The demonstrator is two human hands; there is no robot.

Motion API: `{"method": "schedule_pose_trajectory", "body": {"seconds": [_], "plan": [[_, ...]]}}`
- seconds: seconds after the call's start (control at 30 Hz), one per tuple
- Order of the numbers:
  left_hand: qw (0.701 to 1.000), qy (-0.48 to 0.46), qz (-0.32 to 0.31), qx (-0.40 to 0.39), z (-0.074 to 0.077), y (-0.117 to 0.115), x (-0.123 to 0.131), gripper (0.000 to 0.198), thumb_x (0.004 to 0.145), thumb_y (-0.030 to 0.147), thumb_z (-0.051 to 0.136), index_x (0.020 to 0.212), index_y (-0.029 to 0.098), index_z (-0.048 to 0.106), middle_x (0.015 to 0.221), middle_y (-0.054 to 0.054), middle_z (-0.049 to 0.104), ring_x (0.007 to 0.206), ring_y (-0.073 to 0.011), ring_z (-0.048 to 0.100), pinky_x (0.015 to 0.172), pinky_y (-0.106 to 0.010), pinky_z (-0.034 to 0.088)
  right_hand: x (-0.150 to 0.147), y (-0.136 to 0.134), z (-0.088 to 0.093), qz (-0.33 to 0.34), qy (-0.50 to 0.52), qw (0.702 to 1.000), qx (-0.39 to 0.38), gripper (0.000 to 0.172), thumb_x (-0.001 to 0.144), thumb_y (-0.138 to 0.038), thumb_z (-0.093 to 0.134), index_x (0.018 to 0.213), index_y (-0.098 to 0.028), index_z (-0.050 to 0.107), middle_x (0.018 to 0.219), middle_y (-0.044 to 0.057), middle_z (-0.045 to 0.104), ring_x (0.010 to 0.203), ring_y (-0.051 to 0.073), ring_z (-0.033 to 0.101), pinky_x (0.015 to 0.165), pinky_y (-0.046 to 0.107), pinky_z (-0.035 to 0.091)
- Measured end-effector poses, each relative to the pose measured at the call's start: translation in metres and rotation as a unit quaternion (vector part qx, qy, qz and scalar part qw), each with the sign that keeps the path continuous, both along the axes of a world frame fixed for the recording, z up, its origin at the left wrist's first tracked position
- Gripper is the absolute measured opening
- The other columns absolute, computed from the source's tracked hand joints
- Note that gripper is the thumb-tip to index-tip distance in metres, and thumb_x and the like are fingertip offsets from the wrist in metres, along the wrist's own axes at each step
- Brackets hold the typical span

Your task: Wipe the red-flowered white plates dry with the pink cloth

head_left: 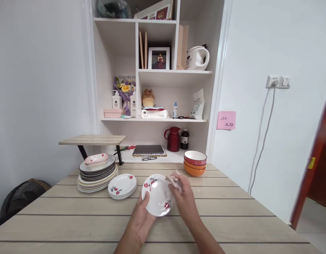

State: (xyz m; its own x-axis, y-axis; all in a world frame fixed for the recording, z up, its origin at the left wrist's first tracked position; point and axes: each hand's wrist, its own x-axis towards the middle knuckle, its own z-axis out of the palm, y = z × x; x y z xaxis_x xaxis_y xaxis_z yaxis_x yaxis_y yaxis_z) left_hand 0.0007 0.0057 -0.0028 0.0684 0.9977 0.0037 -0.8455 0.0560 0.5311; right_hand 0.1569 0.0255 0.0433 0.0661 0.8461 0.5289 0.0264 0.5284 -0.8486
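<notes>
A white plate (158, 195) with red and grey flowers is tilted up above the table. My left hand (142, 215) grips its lower left edge, thumb on the face and the other fingers hidden behind it. My right hand (184, 197) is closed on a crumpled pale cloth (174, 180) at the plate's right rim, slightly blurred. Left of the held plate lies a short stack of matching flowered plates (122, 185).
A taller stack of plates (98, 176), topped by a pink-dotted dish (96, 159), stands beside a small raised shelf (92, 140). Stacked bowls (195, 163) sit at the back right. Behind are a laptop (149, 150), glasses (149, 158) and a red jug (174, 139).
</notes>
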Motion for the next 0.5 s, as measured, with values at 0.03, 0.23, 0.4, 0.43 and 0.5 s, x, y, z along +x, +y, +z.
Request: {"method": "schedule_pose_trajectory", "body": {"seconds": [0.03, 0.23, 0.4, 0.43, 0.5], "plan": [[1.0, -0.001, -0.002, 0.004, 0.002, -0.001, 0.001, 0.053, 0.086, 0.021, 0.063, 0.136, 0.023, 0.047, 0.118, -0.014, 0.068, 0.102, -0.0263, 0.067, 0.099, -0.049, 0.045, -0.006, -0.003, -0.003, -0.015, -0.089, 0.995, 0.031, 0.028, 0.078, -0.025, 0.062, 0.106, -0.027, 0.064, 0.111, 0.007, 0.059, 0.107, 0.024, 0.054, 0.096, 0.039, 0.041], [1.0, -0.024, 0.004, -0.001, 0.007, -0.002, 0.003, 0.049, 0.085, 0.019, 0.063, 0.133, 0.018, 0.05, 0.118, -0.015, 0.067, 0.105, -0.025, 0.066, 0.099, -0.043, 0.047, -0.022, -0.009, -0.026, 0.01, -0.353, 0.935, 0.035, 0.053, 0.078, -0.028, 0.061, 0.131, -0.031, 0.055, 0.141, 0.01, 0.049, 0.129, 0.032, 0.041, 0.105, 0.049, 0.03], [0.998, -0.048, 0.024, 0.018, 0.008, 0.0, 0.0, 0.053, 0.086, 0.018, 0.062, 0.136, 0.021, 0.047, 0.117, -0.015, 0.068, 0.103, -0.0251, 0.067, 0.098, -0.042, 0.047, -0.02, -0.008, -0.029, 0.001, -0.374, 0.926, 0.046, 0.045, 0.08, -0.013, 0.051, 0.118, -0.031, 0.066, 0.146, 0.011, 0.042, 0.13, 0.032, 0.04, 0.102, 0.049, 0.035], [0.998, -0.049, 0.019, 0.019, 0.008, 0.0, -0.001, 0.053, 0.086, 0.019, 0.062, 0.136, 0.02, 0.047, 0.117, -0.015, 0.068, 0.104, -0.0256, 0.067, 0.098, -0.042, 0.047, -0.021, -0.01, -0.028, -0.009, -0.377, 0.925, 0.051, 0.044, 0.078, -0.011, 0.05, 0.113, -0.031, 0.069, 0.145, 0.011, 0.041, 0.128, 0.032, 0.042, 0.1, 0.048, 0.036], [0.999, -0.044, 0.008, 0.016, 0.008, -0.001, 0.0, 0.051, 0.086, 0.021, 0.062, 0.135, 0.019, 0.048, 0.115, -0.015, 0.068, 0.103, -0.0256, 0.067, 0.096, -0.041, 0.048, -0.024, -0.013, -0.025, -0.022, -0.376, 0.925, 0.059, 0.047, 0.075, -0.006, 0.05, 0.108, -0.032, 0.071, 0.138, 0.01, 0.045, 0.121, 0.03, 0.047, 0.096, 0.043, 0.04]]}}
